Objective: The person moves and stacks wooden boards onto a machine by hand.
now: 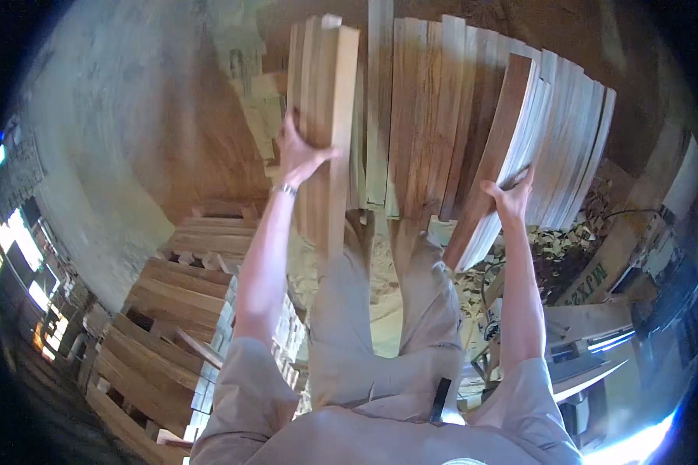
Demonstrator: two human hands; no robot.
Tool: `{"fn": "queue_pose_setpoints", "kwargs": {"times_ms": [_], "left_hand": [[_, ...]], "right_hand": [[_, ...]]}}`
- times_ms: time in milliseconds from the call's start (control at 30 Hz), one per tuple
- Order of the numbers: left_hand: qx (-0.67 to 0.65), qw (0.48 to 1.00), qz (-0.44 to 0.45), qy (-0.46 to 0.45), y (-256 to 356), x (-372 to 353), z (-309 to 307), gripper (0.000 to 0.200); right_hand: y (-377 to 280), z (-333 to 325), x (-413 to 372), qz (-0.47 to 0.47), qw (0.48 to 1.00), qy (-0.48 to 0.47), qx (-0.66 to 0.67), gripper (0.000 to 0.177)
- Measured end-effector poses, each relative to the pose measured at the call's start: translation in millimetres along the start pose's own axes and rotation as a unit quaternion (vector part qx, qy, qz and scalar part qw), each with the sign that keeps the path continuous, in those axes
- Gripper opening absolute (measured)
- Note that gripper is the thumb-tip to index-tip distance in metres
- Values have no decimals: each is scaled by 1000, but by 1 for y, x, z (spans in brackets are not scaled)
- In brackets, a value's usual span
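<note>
Wooden boards fill the upper middle of the head view. My left hand is closed on a blurred bundle of boards, thumb across the pale front board and fingers on the far left side. My right hand is closed around the lower part of another bundle of boards, which tilts with its top to the right. Its thumb lies on the left side and its fingers on the right. Between the two bundles stands a row of upright boards. More pale boards stand right of my right hand.
Stacked planks lie at the lower left beside my left arm. Wood offcuts are heaped on the floor to the right. A panel with green lettering and machinery stand right of my right arm. My legs are below the boards.
</note>
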State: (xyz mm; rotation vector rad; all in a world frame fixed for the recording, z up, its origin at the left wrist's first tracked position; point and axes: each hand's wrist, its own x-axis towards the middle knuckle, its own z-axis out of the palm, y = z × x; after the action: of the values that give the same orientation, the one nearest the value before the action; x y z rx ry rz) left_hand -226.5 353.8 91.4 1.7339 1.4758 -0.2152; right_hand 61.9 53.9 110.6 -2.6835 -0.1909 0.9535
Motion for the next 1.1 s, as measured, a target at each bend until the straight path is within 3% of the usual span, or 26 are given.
{"fn": "queue_pose_setpoints", "kwargs": {"times_ms": [67, 100, 133, 233, 267, 333, 433, 500, 567, 700, 800, 900, 933, 1000, 1100], "left_hand": [[-305, 945, -29, -114, -3, -32, -35, 130], [-317, 938, -18, -137, -7, -49, -53, 126], [-328, 931, -5, -157, -11, -65, -70, 123], [-330, 924, 23, -191, -28, -116, -117, 115], [-309, 929, 53, -197, -31, -130, -127, 114], [-309, 924, 55, -219, -9, -164, -151, 111], [-265, 931, 69, -240, 19, -212, -176, 108], [-212, 932, 130, -265, 44, -234, -190, 108], [-247, 922, 112, -277, 75, -259, -208, 105], [-300, 865, 186, -355, 141, -286, -223, 104], [-233, 861, 225, -393, 178, -310, -233, 103], [-180, 828, 316, -426, 242, -356, -224, 105], [-174, 821, 333, -430, 249, -313, -221, 106], [-113, 818, 340, -450, 277, -337, -202, 111], [-82, 776, 404, -478, 310, -381, -162, 117]], "right_hand": [[9, -7, -13, -64, 983, -21, 170, 144], [1, -15, -30, -77, 958, -46, 271, 138], [-7, -24, -46, -80, 954, -34, 288, 138], [-31, -55, -96, -97, 932, -78, 340, 154], [-67, -86, -129, -76, 908, -96, 402, 158], [-66, -111, -171, -136, 894, -44, 424, 146], [-102, -188, -269, -163, 899, 19, 406, 150], [-107, -240, -332, -166, 932, 102, 304, 145], [-108, -294, -398, -135, 949, 166, 232, 141], [-66, -362, -487, -90, 938, 307, 136, 137], [3, -394, -541, -45, 923, 377, 65, 136], [72, -412, -571, 34, 913, 407, 10, 135], [63, -402, -545, 49, 915, 400, -33, 134], [124, -408, -548, 65, 915, 396, -38, 134], [195, -400, -545, 105, 932, 341, -69, 135]]}}
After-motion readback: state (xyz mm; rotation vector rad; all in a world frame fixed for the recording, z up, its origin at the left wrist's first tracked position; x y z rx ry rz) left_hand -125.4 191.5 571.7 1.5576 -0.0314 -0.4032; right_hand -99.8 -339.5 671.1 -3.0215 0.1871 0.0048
